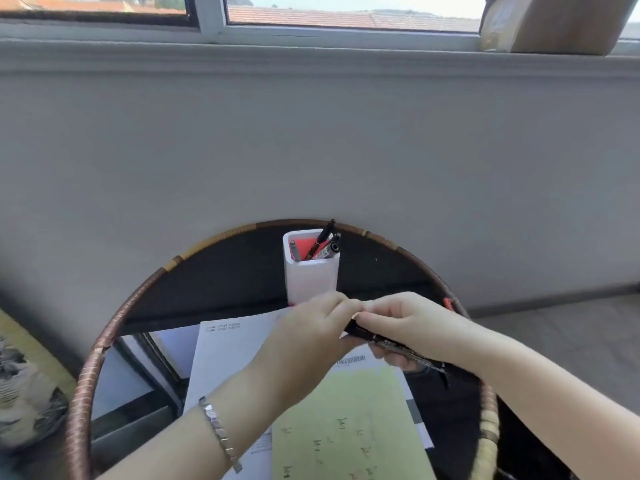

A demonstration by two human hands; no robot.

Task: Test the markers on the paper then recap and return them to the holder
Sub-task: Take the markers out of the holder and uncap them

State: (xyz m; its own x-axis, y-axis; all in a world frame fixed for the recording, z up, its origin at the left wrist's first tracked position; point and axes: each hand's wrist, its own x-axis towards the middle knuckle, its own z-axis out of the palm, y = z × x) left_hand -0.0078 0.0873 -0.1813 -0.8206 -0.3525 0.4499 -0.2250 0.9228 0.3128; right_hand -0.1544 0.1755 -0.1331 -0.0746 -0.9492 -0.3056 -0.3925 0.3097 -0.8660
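Both hands meet above the papers in the middle of the round table. My right hand (408, 327) grips a black marker (391, 344) that slants down to the right. My left hand (311, 330) pinches at the marker's upper end, where the cap is hidden under the fingers. Behind the hands stands a white square holder (311, 275) with several dark markers (325, 244) leaning in it. A yellow-green sheet (346, 424) with small test marks lies on a white printed sheet (228, 355).
The round glass table has a wrapped rattan rim (86, 372) and stands against a grey wall below a window. A small red item (449, 302) sits at the right rim. A cardboard box (554, 22) rests on the sill.
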